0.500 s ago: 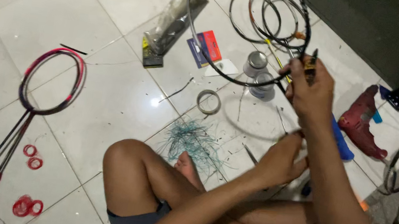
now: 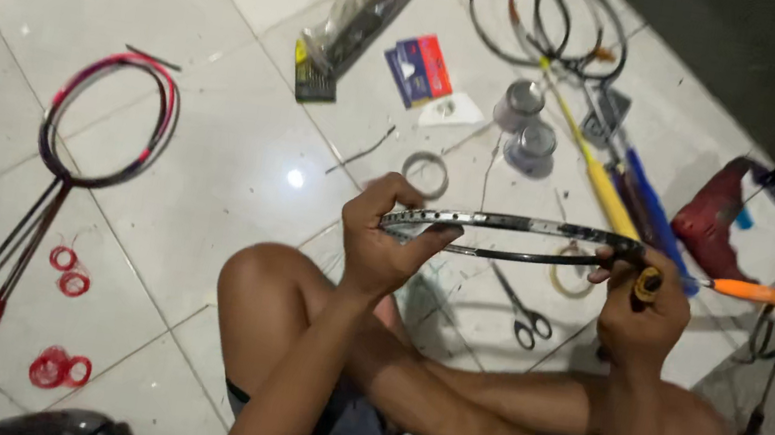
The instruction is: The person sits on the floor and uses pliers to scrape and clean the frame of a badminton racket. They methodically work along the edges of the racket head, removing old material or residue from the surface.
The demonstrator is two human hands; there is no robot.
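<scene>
So the person's sitting on the tiled floor (image 2: 212,173) with an unstrung black racket frame (image 2: 517,228) held flat, edge-on to the camera, right in the middle of the frame just above the knees. The left hand (image 2: 385,237) is closed around the left end of the hoop, thumb up against the row of grommet holes, while the right hand (image 2: 641,319) pinches the other end near the throat and also grips a tool with an orange handle (image 2: 759,294) that sticks out toward the right edge. If I were doing this bit I'd keep the hoop level like that and let the left hand only steady it, not squeeze, since a bare frame probably flexes easily, and I'd work the tool tip squarely into one hole at a time. Loads of gear around: scissors (image 2: 523,317) just below the frame, a roll of tape (image 2: 425,174) above the left hand, two silver reels (image 2: 527,126) further up, a red and black racket (image 2: 108,123) over at the left with red rubber rings (image 2: 69,269) under it, and more empty hoops (image 2: 547,18) top centre
</scene>
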